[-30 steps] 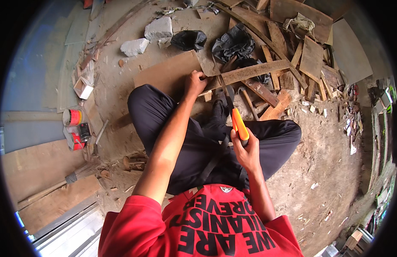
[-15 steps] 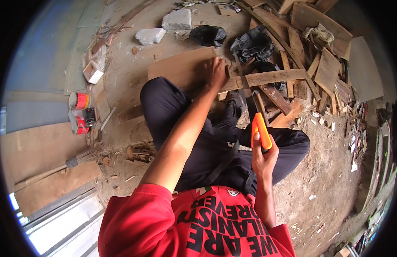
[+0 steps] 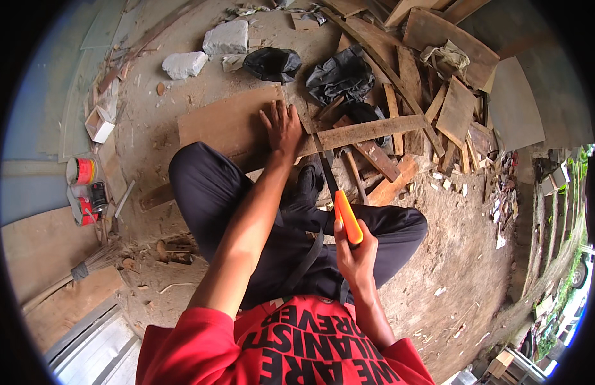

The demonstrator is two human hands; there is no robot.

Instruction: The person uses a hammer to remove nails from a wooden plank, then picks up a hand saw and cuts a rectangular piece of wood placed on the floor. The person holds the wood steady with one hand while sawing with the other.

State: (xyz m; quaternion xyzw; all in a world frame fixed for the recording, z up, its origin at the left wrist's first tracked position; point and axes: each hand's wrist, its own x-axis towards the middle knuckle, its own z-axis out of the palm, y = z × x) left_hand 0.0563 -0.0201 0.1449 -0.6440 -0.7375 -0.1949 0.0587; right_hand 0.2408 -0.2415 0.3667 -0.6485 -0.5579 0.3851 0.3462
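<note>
My left hand (image 3: 284, 130) presses flat on a brown wooden board (image 3: 214, 122), its fingers spread, near the board's right end. My right hand (image 3: 358, 251) is closed round the orange handle of a hand saw (image 3: 347, 217). The saw's dark blade points away from me and crosses the wood just right of my left hand. A narrow plank (image 3: 374, 130) reaches to the right from that crossing. Whether the blade sits in a cut cannot be made out. My legs in dark trousers are bent on either side of the work.
Scrap wood (image 3: 456, 112) is heaped at the far right. Black plastic bags (image 3: 339, 74) and white blocks (image 3: 226, 38) lie beyond the board. On the left are a round tin (image 3: 81, 171) and a broom (image 3: 86, 268). Chips litter the dirt floor (image 3: 432, 269).
My left hand's fingers, curled before, now lie spread on the board. The saw handle has come slightly nearer to me. The whole view has shifted, so things appear further left.
</note>
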